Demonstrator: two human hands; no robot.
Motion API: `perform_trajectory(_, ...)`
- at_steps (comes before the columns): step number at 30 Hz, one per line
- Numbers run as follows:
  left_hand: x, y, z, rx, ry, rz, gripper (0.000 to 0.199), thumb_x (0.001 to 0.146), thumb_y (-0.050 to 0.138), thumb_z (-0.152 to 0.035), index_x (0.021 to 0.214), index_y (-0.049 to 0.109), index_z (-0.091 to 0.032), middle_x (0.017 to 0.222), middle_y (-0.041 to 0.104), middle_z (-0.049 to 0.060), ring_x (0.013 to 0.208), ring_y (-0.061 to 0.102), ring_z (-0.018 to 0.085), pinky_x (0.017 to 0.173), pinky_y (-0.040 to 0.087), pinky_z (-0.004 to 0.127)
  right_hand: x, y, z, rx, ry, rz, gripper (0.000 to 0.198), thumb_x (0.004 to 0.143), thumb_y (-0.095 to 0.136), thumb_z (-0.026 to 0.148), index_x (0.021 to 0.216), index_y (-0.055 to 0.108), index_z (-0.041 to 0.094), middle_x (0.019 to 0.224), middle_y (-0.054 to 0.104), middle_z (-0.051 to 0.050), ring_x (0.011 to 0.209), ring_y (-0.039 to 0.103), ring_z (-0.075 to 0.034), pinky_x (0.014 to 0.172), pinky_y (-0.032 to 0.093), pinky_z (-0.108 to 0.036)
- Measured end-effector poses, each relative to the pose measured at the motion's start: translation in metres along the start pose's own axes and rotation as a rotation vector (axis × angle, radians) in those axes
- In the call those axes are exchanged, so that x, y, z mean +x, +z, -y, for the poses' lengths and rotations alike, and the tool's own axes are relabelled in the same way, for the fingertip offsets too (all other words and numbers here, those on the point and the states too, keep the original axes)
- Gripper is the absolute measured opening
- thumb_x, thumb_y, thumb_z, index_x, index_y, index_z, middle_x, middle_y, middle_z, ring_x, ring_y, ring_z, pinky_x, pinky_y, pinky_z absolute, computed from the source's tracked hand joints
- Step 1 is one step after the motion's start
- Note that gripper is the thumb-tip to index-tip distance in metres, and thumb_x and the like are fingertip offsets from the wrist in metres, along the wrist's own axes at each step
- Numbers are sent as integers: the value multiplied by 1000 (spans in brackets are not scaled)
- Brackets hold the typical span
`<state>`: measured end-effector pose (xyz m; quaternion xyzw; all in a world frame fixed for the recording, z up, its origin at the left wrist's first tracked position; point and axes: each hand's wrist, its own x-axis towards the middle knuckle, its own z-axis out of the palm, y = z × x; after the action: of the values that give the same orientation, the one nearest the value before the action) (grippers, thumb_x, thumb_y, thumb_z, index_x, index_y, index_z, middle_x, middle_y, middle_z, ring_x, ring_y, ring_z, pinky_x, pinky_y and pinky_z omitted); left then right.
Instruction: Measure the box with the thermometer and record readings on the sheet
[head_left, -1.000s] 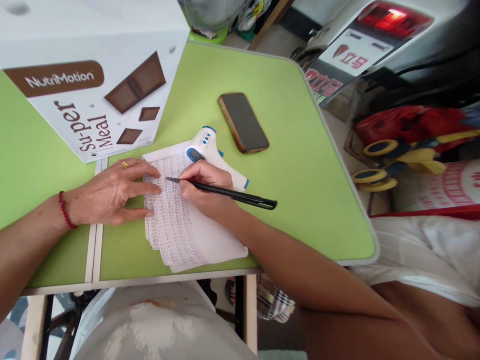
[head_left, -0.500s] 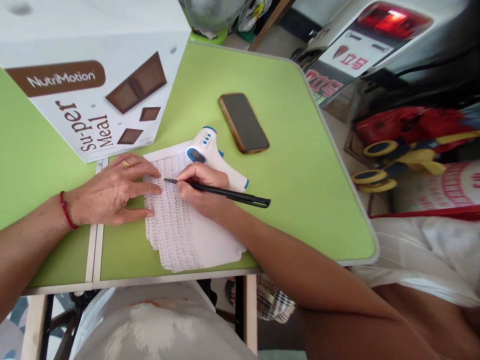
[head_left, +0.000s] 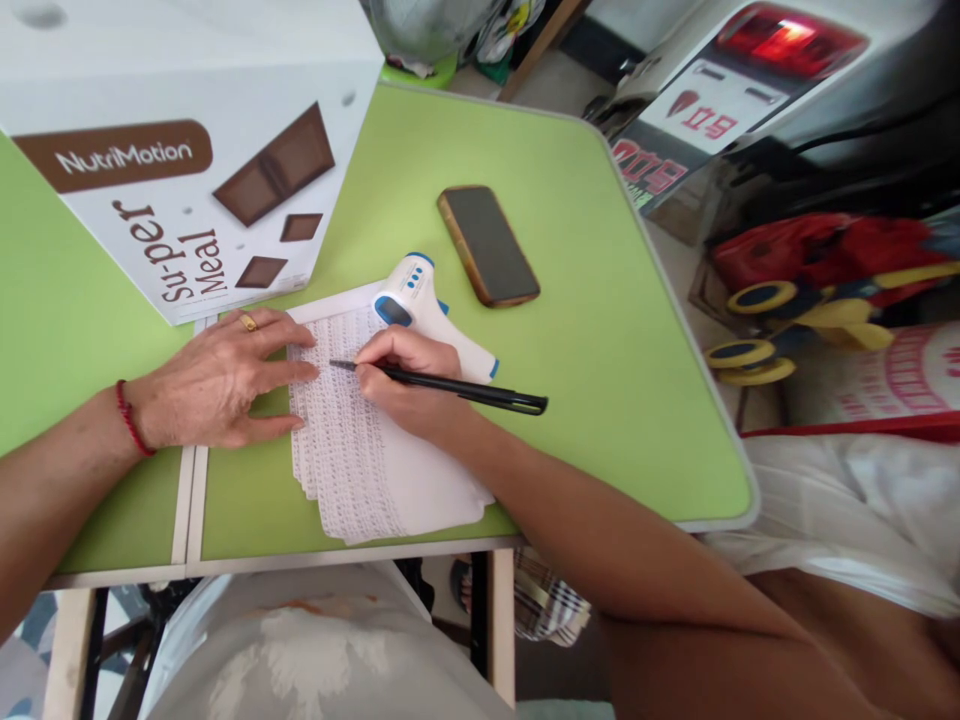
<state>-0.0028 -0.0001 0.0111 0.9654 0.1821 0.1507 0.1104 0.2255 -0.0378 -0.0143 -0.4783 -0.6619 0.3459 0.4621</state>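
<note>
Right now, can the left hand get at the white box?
Probably yes: the left hand appears to grip nothing, its fingers are spread at the paper's edge, and the white box stands close by with nothing visible between.

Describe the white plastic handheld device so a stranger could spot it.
On the light-green tabletop, find the white, densely written paper sheets near its front edge. The white plastic handheld device with blue trim lies at their far end, beside a hand holding a slim black pen. Its curved, gun-like body and blue buttons set it apart from the flat, dark phone with brown casing.
</note>
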Motion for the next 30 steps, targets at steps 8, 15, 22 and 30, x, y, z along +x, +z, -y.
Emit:
perform_trajectory(8, 0, 1, 0, -22, 17, -16, 33, 93, 57, -39, 112, 64, -12, 124, 60, 17, 115, 56, 33, 98, 47, 52, 1, 0, 0, -24, 73, -38, 7, 68, 57, 19, 61, 56, 20, 52, 52, 5, 48, 44, -8, 44, 36, -22)
perform_trajectory(15, 0, 0, 0, -20, 23, -24, 33, 93, 58, -38, 111, 64, -11, 124, 60, 17, 114, 56, 34, 95, 49, 52, 1, -1, -1, -5, 31, -24, 8, 69, 55, 18, 61, 55, 20, 53, 53, 4, 48, 45, -8, 43, 36, -22)
perform_trajectory(22, 0, 0, 1, -23, 18, -15, 33, 93, 57, -38, 113, 62, -13, 125, 59, 16, 116, 55, 34, 95, 48, 51, 1, -1, 0, -13, 48, -42, 8, 68, 56, 19, 60, 55, 20, 51, 53, 4, 47, 44, -8, 43, 36, -22)
perform_trajectory(30, 0, 0, 0, -26, 17, -13, 32, 94, 56, -38, 113, 62, -13, 124, 59, 17, 114, 56, 33, 95, 49, 51, 2, 0, 0, -18, 43, -60, 8, 68, 56, 18, 60, 55, 20, 51, 54, 5, 46, 45, -8, 43, 36, -22)
